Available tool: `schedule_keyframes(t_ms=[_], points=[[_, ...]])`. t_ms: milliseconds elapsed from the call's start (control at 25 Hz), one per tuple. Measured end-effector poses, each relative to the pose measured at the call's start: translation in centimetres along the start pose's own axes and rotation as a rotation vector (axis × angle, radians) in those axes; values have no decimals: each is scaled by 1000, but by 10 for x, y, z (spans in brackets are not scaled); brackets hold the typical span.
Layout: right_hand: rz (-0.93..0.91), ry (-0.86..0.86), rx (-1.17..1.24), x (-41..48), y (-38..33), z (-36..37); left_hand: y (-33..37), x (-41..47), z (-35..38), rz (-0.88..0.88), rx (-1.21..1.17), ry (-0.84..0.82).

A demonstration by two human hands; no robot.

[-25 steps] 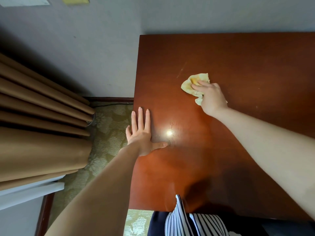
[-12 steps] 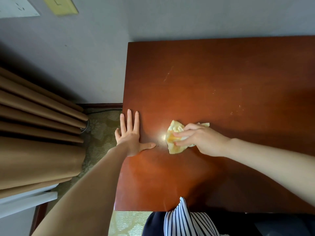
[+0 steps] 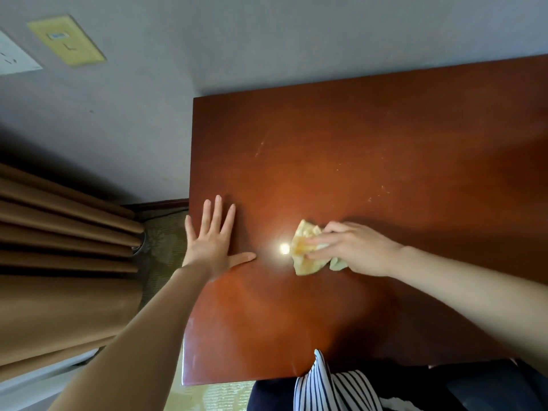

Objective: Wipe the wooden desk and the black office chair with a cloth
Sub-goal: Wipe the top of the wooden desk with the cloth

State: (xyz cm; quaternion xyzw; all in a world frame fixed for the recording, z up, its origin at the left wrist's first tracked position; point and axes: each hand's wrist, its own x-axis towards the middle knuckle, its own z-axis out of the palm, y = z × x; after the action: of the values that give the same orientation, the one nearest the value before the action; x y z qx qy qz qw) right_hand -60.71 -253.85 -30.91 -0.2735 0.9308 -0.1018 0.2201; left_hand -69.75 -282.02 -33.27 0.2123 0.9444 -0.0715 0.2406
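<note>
Reddish-brown polished wooden desk [image 3: 385, 161] fills the frame from 12 to 5 o'clock; right side cut off, left edge and near edge visible, bare top open toward 1 o'clock. Left hand [image 3: 212, 244] flat, fingers spread, at the left edge. Right hand [image 3: 353, 249] presses the crumpled pale-yellow cloth [image 3: 305, 253] at centre, partly covering it.

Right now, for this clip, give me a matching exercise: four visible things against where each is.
Things:
1 crumpled yellow cloth
2 left hand
3 brown pleated curtain
4 yellow wall plate

Places:
A on the grey wall, upper left
B flat on the desk's left edge
C under the right hand's fingers
D left of the reddish wooden desk

Pairs: 1-C, 2-B, 3-D, 4-A
</note>
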Motion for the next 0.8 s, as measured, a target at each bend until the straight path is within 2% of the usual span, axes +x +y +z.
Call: schedule_keyframes(t_ms=[80, 200, 280, 480, 600, 800], points=[[160, 98, 58, -4, 19, 0, 26, 4, -9, 86, -34, 70], [313, 195, 91, -9, 44, 0, 80, 13, -15, 185, -119, 70], [423, 241, 71, -14, 61, -2, 108, 18, -14, 172, -167, 25], [916, 392, 171, -42, 101, -3, 134, 25, -6, 48, -132, -36], [879, 374, 113, -46, 93, 5, 135, 26, -6, 54, -136, -42], [539, 292, 93, -64, 62, 24, 136, 26, -7, 50, -114, -16]])
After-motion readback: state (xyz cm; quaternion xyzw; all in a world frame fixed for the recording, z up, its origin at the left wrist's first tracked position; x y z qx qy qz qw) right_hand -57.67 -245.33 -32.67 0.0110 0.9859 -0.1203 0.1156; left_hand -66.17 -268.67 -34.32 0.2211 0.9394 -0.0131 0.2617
